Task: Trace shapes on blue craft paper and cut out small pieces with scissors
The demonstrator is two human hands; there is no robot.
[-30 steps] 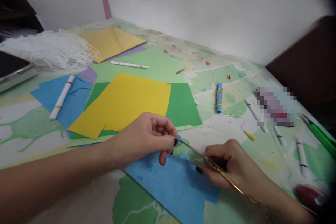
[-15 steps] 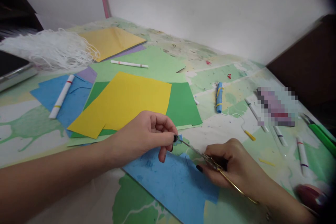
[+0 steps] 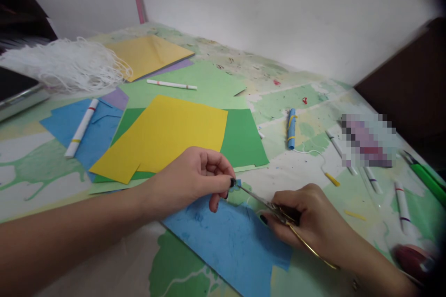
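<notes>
My left hand (image 3: 205, 176) pinches a tiny piece of blue paper (image 3: 238, 183) between thumb and finger. In my right hand (image 3: 310, 218) are scissors (image 3: 278, 212) with gold-coloured handles, their blades pointing left and reaching the small piece at my left fingertips. Whether the blades are parted I cannot make out. Beneath both hands lies a blue sheet (image 3: 223, 236) with a notch cut from its near right corner. Farther off, a yellow sheet (image 3: 170, 134) rests on a green sheet (image 3: 242, 139). A small blue paper roll (image 3: 291, 129) wrapped in yellow strips has a white string (image 3: 313, 152) trailing from it.
At the left are a heap of white string (image 3: 69, 65), a marker (image 3: 81, 127) on blue paper and a dark-topped device (image 3: 16, 90). Several markers, including one with red and dark bands (image 3: 402, 206), and a green cutter (image 3: 428, 178) lie right. A wall stands behind.
The scissors have shifted very slightly and their handle has come a little closer in. My left fingers have moved barely at all, still holding the small blue piece.
</notes>
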